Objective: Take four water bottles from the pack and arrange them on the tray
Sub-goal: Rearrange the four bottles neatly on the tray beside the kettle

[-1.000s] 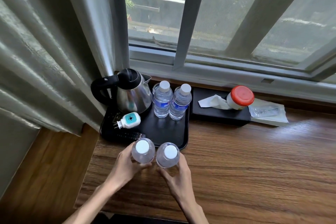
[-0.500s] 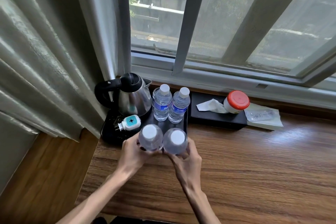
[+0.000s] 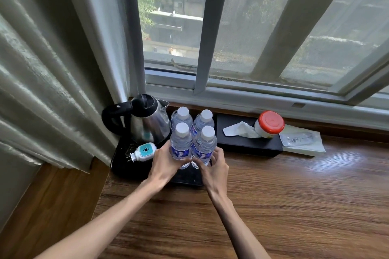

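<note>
Two clear water bottles with white caps stand at the back of the black tray [image 3: 185,178]: the back left bottle [image 3: 182,115] and the back right bottle [image 3: 205,119]. Right in front of them are two more upright bottles. My left hand [image 3: 166,163] is shut on the front left bottle [image 3: 181,145]. My right hand [image 3: 214,166] is shut on the front right bottle [image 3: 205,147]. Both front bottles are over the tray's near half, side by side and touching. The hands hide their bases.
A steel kettle [image 3: 147,124] with a black handle fills the tray's left side, with a white and teal plug-in device [image 3: 144,151] before it. Right of the tray lies a black tissue box [image 3: 242,143] bearing a red-lidded jar [image 3: 269,125]. The window sill is just behind.
Both hands carried the two front bottles forward from over the wooden table edge onto the tray, up against the two back bottles.
</note>
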Available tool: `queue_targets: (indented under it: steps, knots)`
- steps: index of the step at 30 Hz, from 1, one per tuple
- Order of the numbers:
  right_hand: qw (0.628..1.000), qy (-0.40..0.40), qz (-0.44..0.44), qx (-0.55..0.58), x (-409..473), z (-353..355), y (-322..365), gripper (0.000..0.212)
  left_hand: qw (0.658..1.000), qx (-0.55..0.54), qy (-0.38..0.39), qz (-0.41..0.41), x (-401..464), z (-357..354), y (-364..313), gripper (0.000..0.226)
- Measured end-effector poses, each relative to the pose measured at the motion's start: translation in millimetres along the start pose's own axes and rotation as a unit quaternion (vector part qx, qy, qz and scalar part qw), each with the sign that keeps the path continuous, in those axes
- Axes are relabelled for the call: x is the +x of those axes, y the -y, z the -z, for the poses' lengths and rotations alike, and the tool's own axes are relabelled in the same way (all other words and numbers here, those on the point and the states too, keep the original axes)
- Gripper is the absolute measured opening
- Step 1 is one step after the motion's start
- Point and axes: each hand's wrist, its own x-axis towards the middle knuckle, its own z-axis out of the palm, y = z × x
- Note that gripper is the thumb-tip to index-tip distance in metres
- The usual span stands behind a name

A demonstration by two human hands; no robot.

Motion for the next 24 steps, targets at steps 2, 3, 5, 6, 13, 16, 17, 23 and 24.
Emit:
queue_targets:
  steps: [2,3,5,6,13,16,17,23,24]
  knots:
    - [1.000,0.003,-0.004,-0.002,0,-3,-5,0.056,1.000,0.012,-0.002,-0.002,1,-1,3,0.075]
    - [1.000,0.002,-0.005,-0.006,-1,-6,-8,0.054,1.000,0.016,-0.001,-0.004,1,-2,5,0.077]
    - [1.000,-0.007,-0.003,-0.013,-2,-10,-14,0.053,1.000,0.014,0.001,-0.011,0,-4,8,0.079]
    - [1.000,-0.013,0.000,-0.018,-1,-11,-16,0.054,1.000,0.010,0.000,-0.013,0,-5,9,0.080]
    - [0.999,-0.027,0.011,-0.021,2,-17,-21,0.057,1.000,0.018,0.005,-0.008,6,-7,18,0.087]
    - [0.999,-0.026,0.011,-0.015,0,-19,-21,0.057,1.000,0.019,0.010,-0.010,8,-7,19,0.088]
    - [0.999,-0.025,0.013,-0.018,0,-19,-21,0.057,1.000,0.020,0.011,-0.013,8,-7,20,0.088]
    - [0.998,-0.029,0.034,-0.049,-2,-19,-18,0.056,0.999,0.032,-0.009,-0.003,8,-12,21,0.083]
    - [0.998,-0.029,0.033,-0.049,-2,-20,-18,0.057,0.999,0.033,-0.011,-0.002,8,-13,22,0.082]
